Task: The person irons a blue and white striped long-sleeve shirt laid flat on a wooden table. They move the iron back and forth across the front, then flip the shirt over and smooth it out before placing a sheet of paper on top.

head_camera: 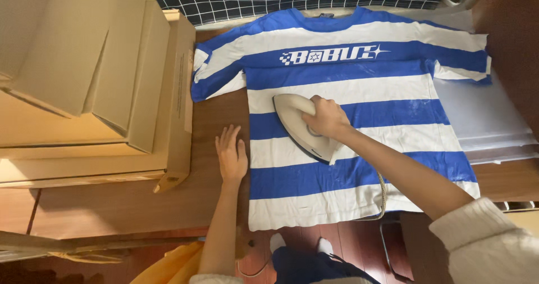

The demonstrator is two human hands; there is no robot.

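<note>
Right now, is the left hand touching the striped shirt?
Touching. The head view shows the left hand flat on the wooden table, its fingers' right side resting on the striped shirt edge.

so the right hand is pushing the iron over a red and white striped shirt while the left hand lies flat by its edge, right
Not quite: the head view shows the shirt is blue and white striped. The rest holds: the right hand grips the iron, and the left hand lies flat by the shirt's edge.

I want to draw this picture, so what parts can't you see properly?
All in the head view:
- Iron: its handle is hidden under the right hand.
- Cord: drops behind the shirt hem.
- Cardboard boxes: cut off by the left edge.
- Table: mostly covered.
- Left hand: palm faces down, unseen.
</note>
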